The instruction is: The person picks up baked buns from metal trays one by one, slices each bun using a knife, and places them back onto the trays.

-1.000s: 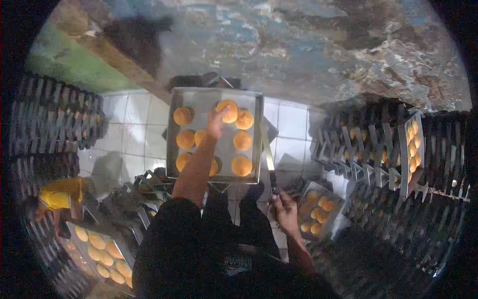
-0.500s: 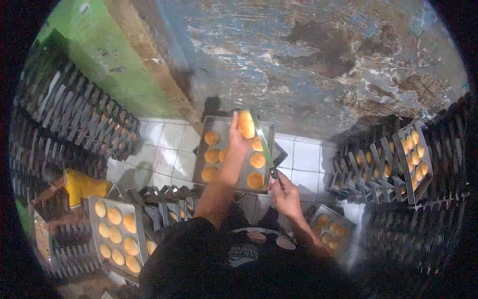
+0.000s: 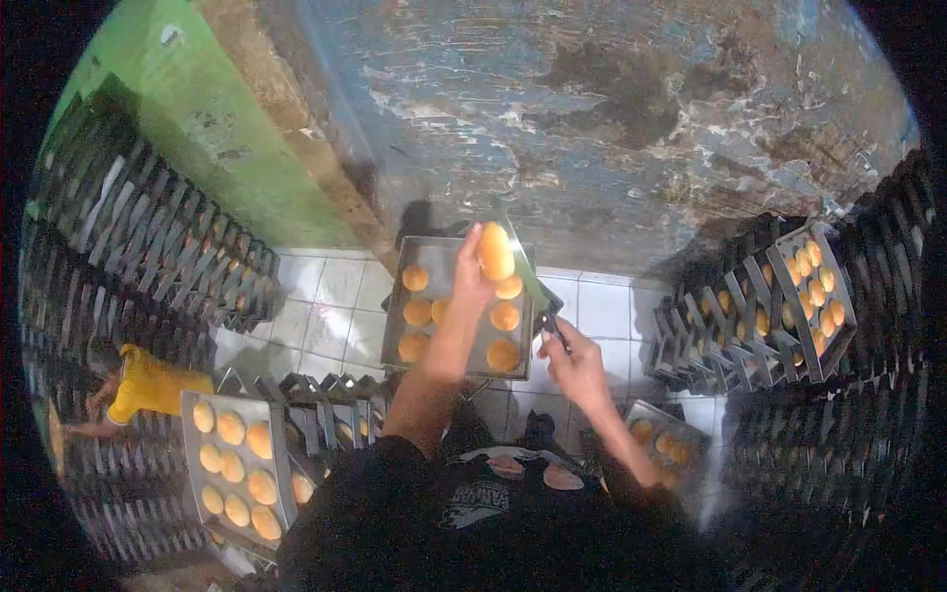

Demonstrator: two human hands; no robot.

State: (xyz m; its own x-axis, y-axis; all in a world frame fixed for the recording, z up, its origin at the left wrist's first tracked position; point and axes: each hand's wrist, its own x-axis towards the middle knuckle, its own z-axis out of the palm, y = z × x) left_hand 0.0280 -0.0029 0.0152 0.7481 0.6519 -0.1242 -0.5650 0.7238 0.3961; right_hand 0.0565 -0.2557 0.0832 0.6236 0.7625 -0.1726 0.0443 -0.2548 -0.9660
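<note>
Above the far part of a metal tray [image 3: 459, 365], my left hand [image 3: 473, 274] holds a golden bun [image 3: 495, 252] up on its side. My right hand [image 3: 572, 357], right of the tray, is closed round the black handle of a long knife [image 3: 528, 271]. The knife's blade runs up along the right side of the held bun, close against it; whether it cuts in cannot be made out. Several more buns [image 3: 505, 315] lie in the tray, in columns to the left and right of my left forearm, which hides part of the middle.
Stacked trays stand left and right. A tilted tray of buns [image 3: 232, 483] is at lower left, another [image 3: 817, 286] at right, and a third [image 3: 656, 444] below my right forearm. A person in a yellow shirt [image 3: 158, 385] is at far left. A worn wall [image 3: 592, 128] rises ahead.
My left hand has lifted a bun from the tray and turned it on its side. My right hand has brought the knife up beside it. The camera view has shifted, showing more wall.
</note>
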